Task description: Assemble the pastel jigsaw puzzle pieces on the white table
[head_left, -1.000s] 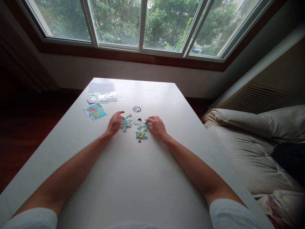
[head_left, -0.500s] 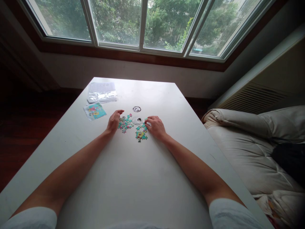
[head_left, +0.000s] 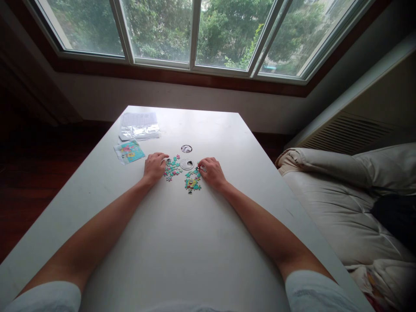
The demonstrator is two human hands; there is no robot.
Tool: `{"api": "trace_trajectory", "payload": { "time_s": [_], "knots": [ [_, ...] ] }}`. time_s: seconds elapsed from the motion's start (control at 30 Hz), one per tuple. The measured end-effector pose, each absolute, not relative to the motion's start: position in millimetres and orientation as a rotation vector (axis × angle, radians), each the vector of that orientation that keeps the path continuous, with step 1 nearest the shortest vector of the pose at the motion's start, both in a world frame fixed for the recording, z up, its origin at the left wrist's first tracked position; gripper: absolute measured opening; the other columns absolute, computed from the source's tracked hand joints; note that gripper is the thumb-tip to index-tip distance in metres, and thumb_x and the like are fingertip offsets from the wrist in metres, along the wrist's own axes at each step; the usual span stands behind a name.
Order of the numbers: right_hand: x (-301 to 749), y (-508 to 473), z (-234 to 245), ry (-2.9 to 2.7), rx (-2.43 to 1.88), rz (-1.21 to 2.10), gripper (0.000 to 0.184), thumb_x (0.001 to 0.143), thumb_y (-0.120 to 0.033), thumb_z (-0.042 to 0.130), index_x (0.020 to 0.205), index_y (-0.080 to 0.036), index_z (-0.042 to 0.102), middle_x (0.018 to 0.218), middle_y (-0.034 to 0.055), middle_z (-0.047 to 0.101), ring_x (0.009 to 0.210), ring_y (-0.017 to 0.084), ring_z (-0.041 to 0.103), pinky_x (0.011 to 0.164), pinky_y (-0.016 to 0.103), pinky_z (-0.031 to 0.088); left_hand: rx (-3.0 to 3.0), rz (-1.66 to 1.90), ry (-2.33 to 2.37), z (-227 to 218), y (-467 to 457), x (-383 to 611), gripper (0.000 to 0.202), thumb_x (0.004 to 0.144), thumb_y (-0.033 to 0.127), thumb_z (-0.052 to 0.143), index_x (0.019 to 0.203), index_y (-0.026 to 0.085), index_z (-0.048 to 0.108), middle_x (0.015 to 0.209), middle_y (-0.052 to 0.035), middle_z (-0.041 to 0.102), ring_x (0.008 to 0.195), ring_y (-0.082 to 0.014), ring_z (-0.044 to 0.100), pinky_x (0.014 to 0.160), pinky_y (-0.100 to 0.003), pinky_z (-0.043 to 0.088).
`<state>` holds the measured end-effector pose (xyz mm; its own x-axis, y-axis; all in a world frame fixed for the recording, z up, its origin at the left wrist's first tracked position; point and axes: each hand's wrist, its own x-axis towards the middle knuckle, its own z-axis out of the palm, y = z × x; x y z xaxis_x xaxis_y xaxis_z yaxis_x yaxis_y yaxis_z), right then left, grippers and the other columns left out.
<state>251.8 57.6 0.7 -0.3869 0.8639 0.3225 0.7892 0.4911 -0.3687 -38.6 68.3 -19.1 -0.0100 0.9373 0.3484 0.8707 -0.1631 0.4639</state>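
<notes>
Small jigsaw puzzle pieces in turquoise, pink and yellow lie on the white table [head_left: 172, 242]. A loose pile of pieces [head_left: 173, 169] is on the left. A cluster with yellow in it [head_left: 192, 184] sits closer to me, its parts touching. My left hand [head_left: 155, 167] rests palm down at the pile's left edge, fingers bent and partly apart, and covers some pieces. At the upper right of the cluster, my right hand [head_left: 212, 170] has thumb and fingertips closed on a small dark puzzle piece [head_left: 197, 168].
Two round fittings, one dark-and-white disc [head_left: 186, 148] and one ringed disc [head_left: 186, 164], lie beyond the cluster. A colourful picture sheet [head_left: 129, 151] and a clear plastic bag with paper [head_left: 139, 125] are at the back left. A padded beige seat [head_left: 334, 203] stands right of the table.
My left hand has turned from its side to palm down, its fingers coming over the pile's edge. My right hand has barely moved; its fingertips have shifted slightly at the dark piece.
</notes>
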Motion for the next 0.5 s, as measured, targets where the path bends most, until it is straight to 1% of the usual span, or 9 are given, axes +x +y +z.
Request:
{"api": "trace_trajectory", "payload": {
  "time_s": [0.13,0.23,0.37,0.5],
  "knots": [
    [251,57,1,-2.294,-1.311,0.192,0.009,0.091,-0.020,0.062,0.094,-0.024,0.069,0.106,0.0056,0.071,0.110,0.026,0.054,0.098,0.039,0.040,2.202,0.816,1.977,-20,67,-36,0.037,0.093,0.032,0.048,0.122,0.027,0.072,0.131,-0.0078,0.064,0.121,-0.0320,0.052,0.107,-0.050,0.041],
    [250,58,-1,-2.270,-1.270,0.220,0.010,0.091,-0.018,0.060,0.092,-0.024,0.069,0.100,0.0045,0.073,0.105,0.024,0.057,0.098,0.038,0.038,2.244,0.744,2.007,-17,64,-34,0.038,0.095,0.033,0.049,0.126,0.027,0.070,0.134,-0.0081,0.062,0.124,-0.0318,0.050,0.107,-0.049,0.041],
    [251,62,-6,-2.199,-1.226,0.264,0.014,0.091,-0.014,0.059,0.095,-0.023,0.070,0.094,0.0033,0.074,0.094,0.022,0.060,0.094,0.036,0.038,2.279,0.673,2.040,-14,63,-33,0.036,0.095,0.032,0.049,0.125,0.028,0.070,0.135,-0.0072,0.061,0.124,-0.0298,0.050,0.106,-0.045,0.040],
    [254,66,-11,-2.184,-1.199,0.252,0.015,0.091,-0.014,0.061,0.096,-0.024,0.071,0.095,0.0021,0.075,0.094,0.022,0.060,0.094,0.037,0.038,2.272,0.664,2.040,-12,64,-34,0.032,0.093,0.032,0.054,0.120,0.029,0.071,0.133,-0.0066,0.062,0.123,-0.0295,0.051,0.105,-0.044,0.040]
  ]
}}
